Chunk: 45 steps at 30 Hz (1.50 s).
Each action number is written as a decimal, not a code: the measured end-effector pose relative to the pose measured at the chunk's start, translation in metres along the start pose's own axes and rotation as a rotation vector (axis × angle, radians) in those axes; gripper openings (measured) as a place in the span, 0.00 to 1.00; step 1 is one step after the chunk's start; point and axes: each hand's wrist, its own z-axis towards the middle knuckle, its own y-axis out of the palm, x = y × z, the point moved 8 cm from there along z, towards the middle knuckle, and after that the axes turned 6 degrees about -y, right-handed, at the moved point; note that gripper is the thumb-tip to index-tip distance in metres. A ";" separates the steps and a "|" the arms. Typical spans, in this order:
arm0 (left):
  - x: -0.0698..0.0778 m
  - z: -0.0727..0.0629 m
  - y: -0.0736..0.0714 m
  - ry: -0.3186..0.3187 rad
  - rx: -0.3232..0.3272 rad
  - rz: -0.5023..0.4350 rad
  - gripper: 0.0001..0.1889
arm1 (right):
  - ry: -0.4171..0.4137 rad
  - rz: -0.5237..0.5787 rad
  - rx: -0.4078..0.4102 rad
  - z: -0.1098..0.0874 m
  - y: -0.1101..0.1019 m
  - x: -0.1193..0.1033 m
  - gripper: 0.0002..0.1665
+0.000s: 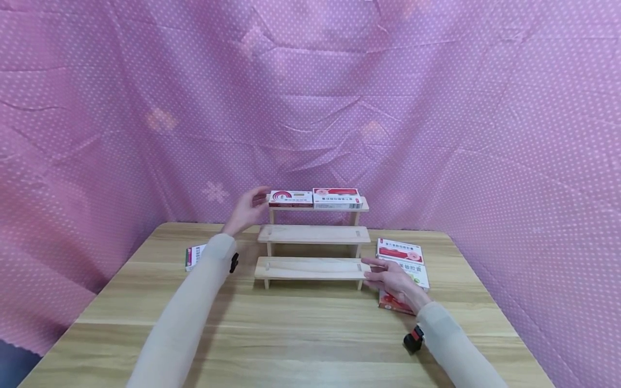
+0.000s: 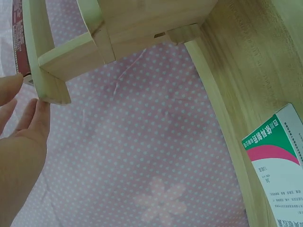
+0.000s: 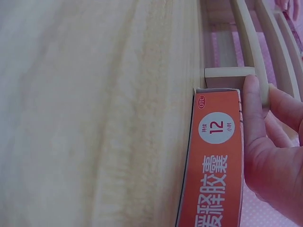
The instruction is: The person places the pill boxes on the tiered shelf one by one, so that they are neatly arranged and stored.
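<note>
A three-tier wooden display stand stands toward the back of the table. My left hand is at the left end of its top shelf, fingers loosely bent. In the left wrist view its fingertips are right at the shelf end, the thumb beside the end of a medicine box. That white box with red rings lies on the top shelf, next to a red-and-white medicine box. My right hand pinches the right end of the bottom shelf between thumb and fingers.
Right of the stand, several medicine boxes lie in a row: a red-and-white one, a white one and an orange one partly under my right hand. A white, green and pink box lies left, partly behind my sleeve. Pink dotted cloth hangs behind.
</note>
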 end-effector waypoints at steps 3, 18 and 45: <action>0.002 -0.003 -0.004 0.014 0.034 -0.020 0.24 | 0.003 -0.007 0.004 0.000 0.000 0.000 0.28; 0.000 -0.024 -0.017 -0.122 0.061 -0.151 0.18 | 0.004 -0.015 0.003 0.000 0.001 0.000 0.28; -0.066 -0.085 -0.046 -0.264 -0.106 -0.218 0.22 | 0.003 -0.016 -0.039 -0.001 0.003 -0.004 0.32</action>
